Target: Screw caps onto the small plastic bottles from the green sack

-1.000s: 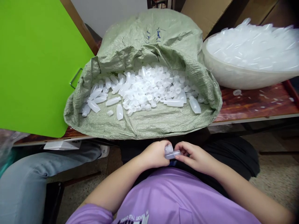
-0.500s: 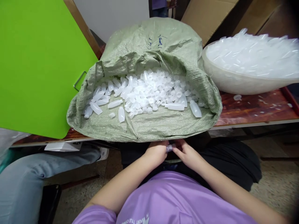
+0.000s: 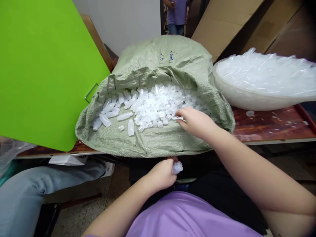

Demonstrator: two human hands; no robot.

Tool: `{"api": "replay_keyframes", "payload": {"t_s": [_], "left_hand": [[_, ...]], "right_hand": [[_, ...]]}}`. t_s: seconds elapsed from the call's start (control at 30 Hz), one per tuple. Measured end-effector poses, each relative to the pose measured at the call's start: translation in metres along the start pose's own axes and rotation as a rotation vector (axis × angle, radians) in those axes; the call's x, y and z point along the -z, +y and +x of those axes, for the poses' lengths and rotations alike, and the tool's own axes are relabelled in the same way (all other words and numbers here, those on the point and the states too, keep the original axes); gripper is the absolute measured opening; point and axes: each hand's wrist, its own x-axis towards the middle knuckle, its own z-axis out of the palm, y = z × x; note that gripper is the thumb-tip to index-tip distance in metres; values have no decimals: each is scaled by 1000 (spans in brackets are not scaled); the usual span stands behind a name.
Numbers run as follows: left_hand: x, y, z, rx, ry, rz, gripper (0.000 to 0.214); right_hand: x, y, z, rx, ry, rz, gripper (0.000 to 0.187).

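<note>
My left hand (image 3: 161, 175), below the sack's front edge, is closed around translucent plastic pieces (image 3: 177, 167) that poke out past the thumb side. Their exact kind is partly hidden by the fingers. Over the sack's mouth, my right hand (image 3: 197, 122) reaches in, thumb and fingers curled round a small white plastic bottle (image 3: 178, 118) lying at the edge of the pile. Most of that bottle is covered by the hand. The green woven sack (image 3: 165, 144) lies open toward me, holding a heap of small white caps (image 3: 160, 105) and, mostly to the left, several small bottles (image 3: 105, 120).
A translucent tub (image 3: 247, 101) heaped with clear plastic pieces stands right on the red-brown table (image 3: 269, 128). A bright green board (image 3: 49, 75) leans at left. Cardboard (image 3: 227, 23) is behind. Another person's leg (image 3: 61, 181) is at left; a person (image 3: 177, 14) stands far back.
My right hand has left my left hand and moved up into the sack's mouth, onto a bottle. My left hand stays low, gripping the plastic pieces. The view has tilted up slightly.
</note>
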Motion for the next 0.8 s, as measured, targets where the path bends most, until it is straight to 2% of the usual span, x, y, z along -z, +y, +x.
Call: {"api": "replay_keyframes", "payload": {"t_s": [0.13, 0.23, 0.3, 0.37, 0.43, 0.5, 0.57, 0.63, 0.7, 0.8], "left_hand": [[16, 6, -25, -11, -91, -383, 30], [30, 8, -37, -34, -106, -711, 38], [38, 9, -41, -32, -65, -826, 42], [46, 11, -42, -9, 31, -839, 46], [53, 14, -39, 18, 169, -778, 49], [58, 16, -33, 41, 306, -664, 49], [60, 18, -27, 29, 410, -544, 42], [61, 20, -22, -24, 467, -460, 34], [62, 22, -18, -96, 486, -421, 31], [67, 26, -15, -130, 436, -434, 31]], "right_hand": [[-22, -4, 40, 41, -62, -125, 24], [-27, -3, 46, 27, -43, -116, 24], [-23, -1, 40, 6, -6, -107, 29], [-16, 0, 28, -51, 70, 47, 32], [-10, -3, 9, -103, 95, 420, 31], [-6, -10, -16, -108, 26, 856, 29], [-6, -19, -41, -67, -41, 1066, 29], [-8, -26, -60, -2, 7, 1042, 31], [-10, -29, -72, 71, 107, 902, 34], [-13, -25, -77, 123, 233, 753, 39]]}}
